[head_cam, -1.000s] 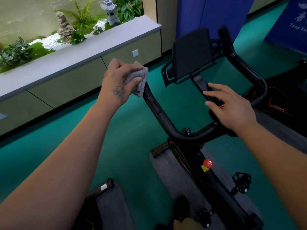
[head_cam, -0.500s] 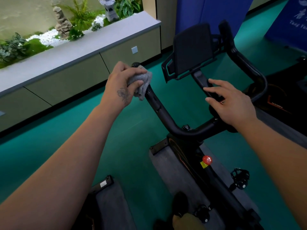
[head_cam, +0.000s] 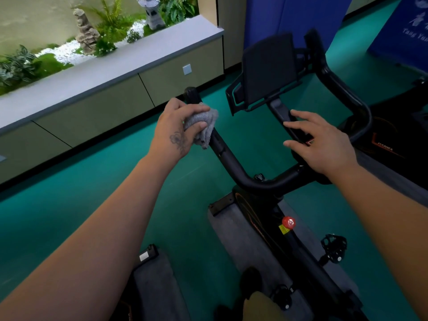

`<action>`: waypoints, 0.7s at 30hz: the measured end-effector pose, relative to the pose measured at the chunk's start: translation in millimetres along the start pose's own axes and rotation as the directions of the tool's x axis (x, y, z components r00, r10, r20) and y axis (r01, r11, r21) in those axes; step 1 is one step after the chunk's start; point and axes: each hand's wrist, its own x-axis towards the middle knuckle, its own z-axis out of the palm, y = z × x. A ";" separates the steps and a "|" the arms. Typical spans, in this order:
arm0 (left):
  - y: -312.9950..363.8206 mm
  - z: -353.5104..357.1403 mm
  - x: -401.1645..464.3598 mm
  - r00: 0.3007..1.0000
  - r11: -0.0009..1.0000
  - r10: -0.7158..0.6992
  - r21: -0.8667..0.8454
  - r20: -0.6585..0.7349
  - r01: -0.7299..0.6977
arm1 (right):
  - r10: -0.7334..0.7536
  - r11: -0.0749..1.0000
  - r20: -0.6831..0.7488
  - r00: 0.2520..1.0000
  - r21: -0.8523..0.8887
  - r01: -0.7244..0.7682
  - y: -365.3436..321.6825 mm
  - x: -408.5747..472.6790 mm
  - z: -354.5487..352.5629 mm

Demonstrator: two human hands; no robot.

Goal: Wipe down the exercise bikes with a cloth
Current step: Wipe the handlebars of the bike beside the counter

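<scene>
grey cloth (head_cam: 203, 126) squeezed in my left hand (head_cam: 178, 128); i rub slowly down the handlebar (head_cam: 228, 162), right hand (head_cam: 324, 144) flat, steadying.

one head-worn wide-angle view looks forward and steeply down, close over the bike's handlebar (head_cam: 234, 167).

Our forearms are bare, no sleeves in view. Our left hand (head_cam: 179, 126) carries a dark flower-like tattoo on its back; our right hand (head_cam: 324, 144) wears no rings or markings.
</scene>
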 end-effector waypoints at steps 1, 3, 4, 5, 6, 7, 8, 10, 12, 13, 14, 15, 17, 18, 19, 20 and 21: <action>1.2 1.0 0.9 1.000 1.000 -0.009 0.000 -0.011 0.009 | -0.002 1.000 -0.001 1.000 0.001 0.002 0.2 -0.3 0.0; 3.6 6.1 -2.0 1.000 1.000 -0.024 -0.002 -0.016 0.024 | -0.001 1.000 0.000 1.000 0.007 0.001 0.3 -1.5 0.0; 4.3 9.1 -4.7 0.999 1.000 -0.030 -0.007 -0.010 0.030 | 0.003 1.000 -0.001 1.000 0.013 -0.003 0.3 -2.2 -0.1; 4.2 12.0 -8.2 0.999 0.999 -0.037 -0.014 0.000 0.037 | 0.006 1.000 -0.001 1.000 0.018 -0.006 0.0 -2.6 -0.2; 4.1 14.5 -12.4 0.999 0.999 -0.039 -0.021 0.009 0.039 | 0.007 1.000 0.001 1.000 0.021 -0.007 -0.4 -2.8 -0.4; 3.7 16.8 -17.2 0.999 0.999 -0.037 -0.025 0.014 0.037 | 0.005 1.000 0.004 1.000 0.022 -0.005 -0.9 -2.7 -0.6; 3.9 18.9 -22.3 0.999 0.999 -0.034 -0.030 0.015 0.035 | 0.000 1.000 0.003 1.000 0.024 0.000 -1.5 -2.5 -1.0; 5.8 21.8 -30.7 0.998 0.998 -0.052 -0.040 0.018 0.052 | -0.004 1.000 -0.002 1.000 0.031 0.004 -2.0 -2.1 -1.5; 8.6 20.8 -32.9 0.997 0.996 -0.076 -0.046 0.029 0.077 | 0.002 0.999 -0.001 1.000 0.037 -0.002 -2.3 -2.0 -1.8; 9.6 18.7 -30.9 0.997 0.996 -0.078 -0.046 0.030 0.079 | 0.001 0.999 -0.001 1.000 0.038 -0.001 -2.6 -2.0 -1.9; 10.2 16.4 -27.5 0.997 0.996 -0.080 -0.044 0.022 0.080 | -0.003 0.999 -0.001 1.000 0.037 0.003 -2.6 -2.0 -1.9; 10.9 14.5 -23.5 0.996 0.995 -0.089 -0.040 0.007 0.089 | -0.008 0.999 0.000 1.000 0.037 0.008 -2.1 -1.5 -2.4; 12.6 13.9 -17.3 0.991 0.991 -0.129 -0.034 -0.027 0.128 | -0.011 0.999 -0.005 1.000 0.033 0.011 -0.6 -1.2 -1.7; 14.5 15.8 -16.7 0.989 0.989 -0.146 -0.036 -0.039 0.144 | -0.014 0.999 -0.007 1.000 0.030 0.014 0.2 -1.0 -1.7; 16.5 18.6 -18.1 0.986 0.987 -0.158 -0.039 -0.044 0.157 | -0.016 0.999 -0.007 1.000 0.031 0.016 0.4 -1.4 -1.8; 18.5 21.1 -20.3 0.985 0.985 -0.167 -0.041 -0.044 0.165 | -0.020 0.999 -0.009 1.000 0.031 0.020 0.1 -1.5 -1.9; 20.2 23.2 -23.1 0.984 0.984 -0.175 -0.040 -0.039 0.174 | -0.028 0.999 -0.012 1.000 0.028 0.028 -0.2 -1.4 -2.1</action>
